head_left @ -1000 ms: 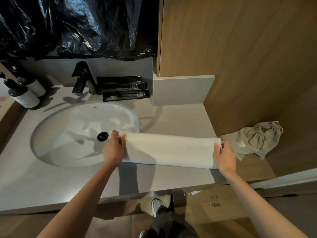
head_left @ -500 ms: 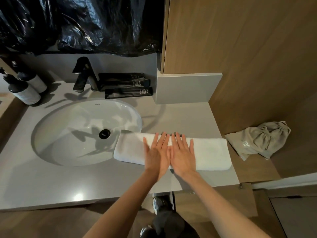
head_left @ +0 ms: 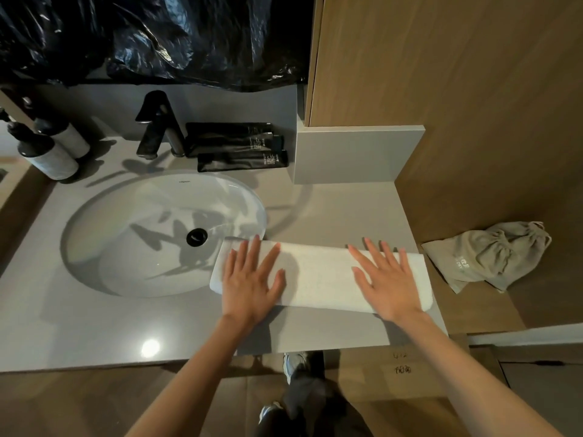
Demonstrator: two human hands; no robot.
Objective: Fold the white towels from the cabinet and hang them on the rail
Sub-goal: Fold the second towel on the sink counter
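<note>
Down by the floor a shoe (head_left: 293,362) pokes out under the counter (head_left: 94,326) edge, where the person stands close up. Both forearms reach forward over that edge. The left hand (head_left: 252,279) lies flat on the left end of the towel (head_left: 318,275), fingers straight and spread, gripping nothing. The right hand (head_left: 388,279) lies on the right end in the same way, palm down and fingers splayed. They look to be pressing the cloth smooth.

The towel is a long, narrow white band lying across the counter front. Its left end just overlaps the rim of the sink (head_left: 104,247), and its right end stops at the counter's right edge.

I'd say one towel is folded lengthwise and getting its crease flattened. Whether it needs another fold I cannot tell. Hanging is all left to do, and no rail is in view, nor any other towels.

Off to the right a grey bag (head_left: 492,257) sits on a wooden ledge. Further back stand a black faucet (head_left: 157,124), dark tubes (head_left: 233,146) and two bottles (head_left: 50,152). Black plastic (head_left: 157,36) hangs over the wall above.
</note>
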